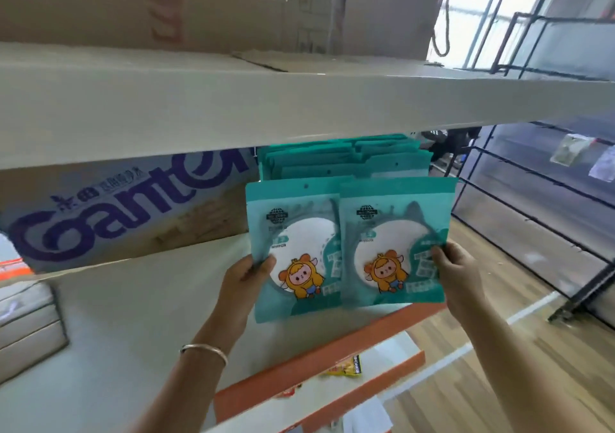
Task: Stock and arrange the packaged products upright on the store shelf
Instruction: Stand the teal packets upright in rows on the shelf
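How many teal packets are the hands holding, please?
2: the left packet in the left hand, the right packet in the right hand; rear packets stand behind, partly hidden.

The upper shelf [299, 109] hides most of the rear packets [342, 159]; the cardboard box [116, 206] is cut off left.

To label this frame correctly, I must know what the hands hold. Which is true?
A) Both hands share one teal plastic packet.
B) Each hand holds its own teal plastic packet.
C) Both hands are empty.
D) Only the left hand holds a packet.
B: the left hand pinches the left teal plastic packet and the right hand pinches the right teal plastic packet.
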### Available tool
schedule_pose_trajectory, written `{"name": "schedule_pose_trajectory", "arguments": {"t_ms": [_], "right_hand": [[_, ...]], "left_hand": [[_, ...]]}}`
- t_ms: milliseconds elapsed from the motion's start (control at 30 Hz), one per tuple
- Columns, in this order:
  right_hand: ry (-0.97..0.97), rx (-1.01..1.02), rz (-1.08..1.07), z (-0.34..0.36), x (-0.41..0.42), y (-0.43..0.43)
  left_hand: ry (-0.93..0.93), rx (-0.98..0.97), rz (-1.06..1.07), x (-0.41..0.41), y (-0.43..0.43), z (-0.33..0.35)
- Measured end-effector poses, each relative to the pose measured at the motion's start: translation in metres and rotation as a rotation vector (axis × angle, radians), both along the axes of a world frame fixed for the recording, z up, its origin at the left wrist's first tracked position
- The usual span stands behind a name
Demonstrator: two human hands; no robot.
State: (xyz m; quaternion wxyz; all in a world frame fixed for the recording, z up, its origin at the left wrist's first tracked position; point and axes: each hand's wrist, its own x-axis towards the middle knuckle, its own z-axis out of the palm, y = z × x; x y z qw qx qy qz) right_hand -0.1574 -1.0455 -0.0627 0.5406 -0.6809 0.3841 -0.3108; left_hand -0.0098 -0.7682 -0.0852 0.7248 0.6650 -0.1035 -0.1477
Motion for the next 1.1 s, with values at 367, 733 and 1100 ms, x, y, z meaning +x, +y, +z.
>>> {"name": "schedule_pose_trajectory", "arguments": {"t_ms": [367,733,1100], "right_hand": [[0.222,-0.192,0.188,-0.017,0.038,-0.120],[0.383,-0.270,0.319,-0.008,0.058,-0.154],[0.249,-0.165,0.405,-0.011,0.072,-0.158]], "left_hand": [[-0.367,0.768,0.119,0.010,-0.058,-0.019],[-0.446,1.028,0.206,0.015,-0.079,-0.010],[-0.360,0.924,0.347,0.003,-0.095,-0.020]]}}
